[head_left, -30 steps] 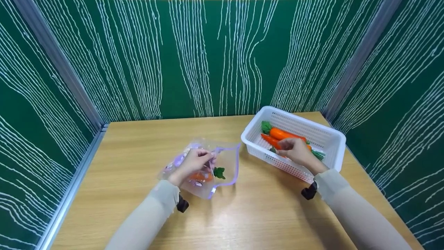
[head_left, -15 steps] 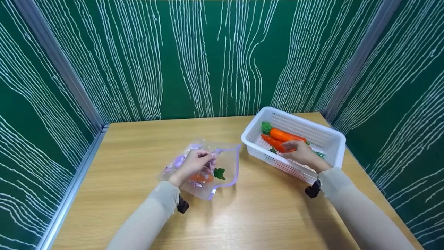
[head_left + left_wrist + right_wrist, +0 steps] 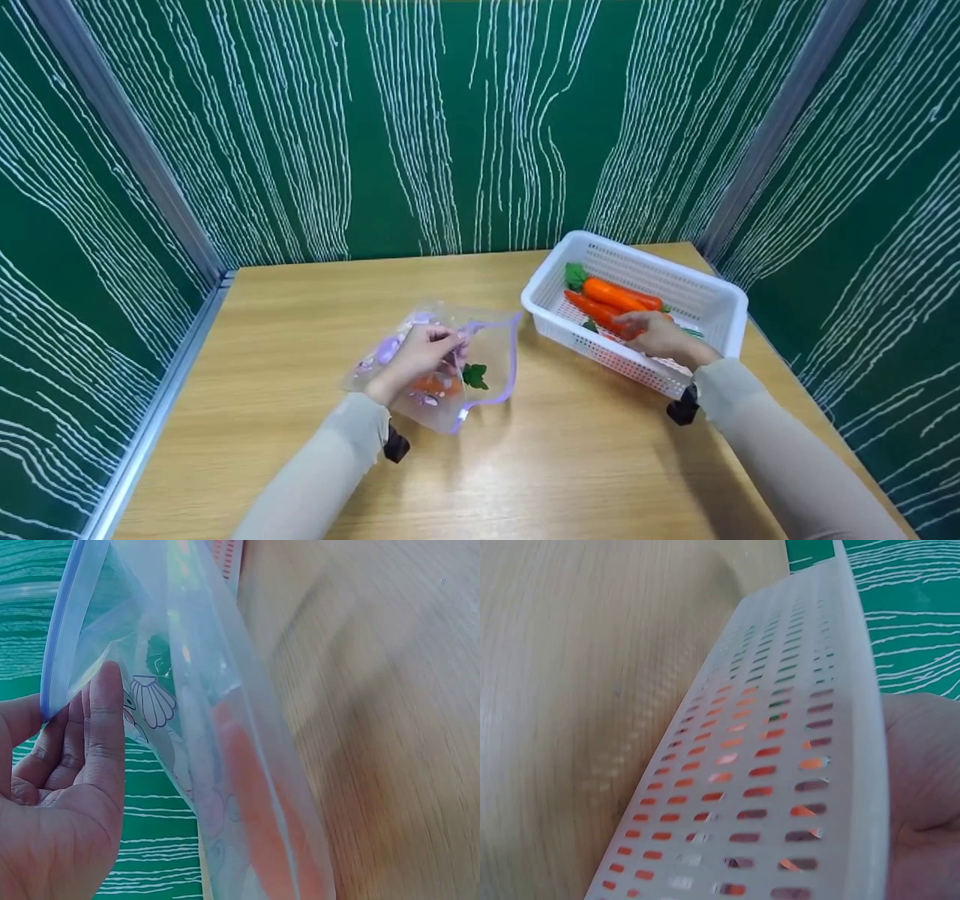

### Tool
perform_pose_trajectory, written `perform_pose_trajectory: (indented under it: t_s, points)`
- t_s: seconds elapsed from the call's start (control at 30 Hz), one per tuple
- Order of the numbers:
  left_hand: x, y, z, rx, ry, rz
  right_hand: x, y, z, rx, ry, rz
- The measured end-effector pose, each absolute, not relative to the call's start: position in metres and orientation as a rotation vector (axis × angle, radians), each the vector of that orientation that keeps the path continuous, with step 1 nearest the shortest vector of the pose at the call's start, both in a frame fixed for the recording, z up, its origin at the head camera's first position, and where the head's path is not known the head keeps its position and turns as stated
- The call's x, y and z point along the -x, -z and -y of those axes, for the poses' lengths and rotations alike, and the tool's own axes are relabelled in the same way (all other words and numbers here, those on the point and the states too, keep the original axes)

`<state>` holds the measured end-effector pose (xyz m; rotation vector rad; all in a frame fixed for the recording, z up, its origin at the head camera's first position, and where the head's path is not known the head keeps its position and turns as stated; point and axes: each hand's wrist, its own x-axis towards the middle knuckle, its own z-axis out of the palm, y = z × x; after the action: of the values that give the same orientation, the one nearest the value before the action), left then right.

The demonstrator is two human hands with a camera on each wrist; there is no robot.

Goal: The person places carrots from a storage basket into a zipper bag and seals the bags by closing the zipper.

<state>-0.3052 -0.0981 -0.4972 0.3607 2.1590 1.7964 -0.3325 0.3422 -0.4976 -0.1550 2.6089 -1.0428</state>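
Note:
In the head view my left hand (image 3: 426, 356) pinches the rim of a clear zip bag (image 3: 501, 349) with purple edging and printed shapes, its mouth spread to the right. Inside the bag lies a carrot (image 3: 255, 787), with its dark green leaves (image 3: 475, 376) at the mouth. My right hand (image 3: 660, 337) reaches into the white perforated basket (image 3: 731, 300), fingertips at a red-orange carrot (image 3: 589, 306). Whether they grip it I cannot tell; in the right wrist view the basket wall hides the fingers. Another carrot (image 3: 611, 294) with a green top lies behind.
The basket stands at the right back of the wooden table (image 3: 315, 307). Green panels (image 3: 405, 127) with white lines rise behind and on both sides. A metal frame strip (image 3: 161, 375) runs along the left edge.
My right hand has drawn slightly to the right inside the basket, away from the dark green leaf near its front wall. The left hand and the bag have barely moved.

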Motion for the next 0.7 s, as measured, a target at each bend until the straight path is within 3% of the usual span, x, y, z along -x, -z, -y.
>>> perform_pose_trajectory:
  t_s: [0.7]
  points:
    - [0.305, 0.498, 0.096, -0.314, -1.816, -2.114, 0.334, 0.51, -0.359, 0.164, 0.881, -2.559]
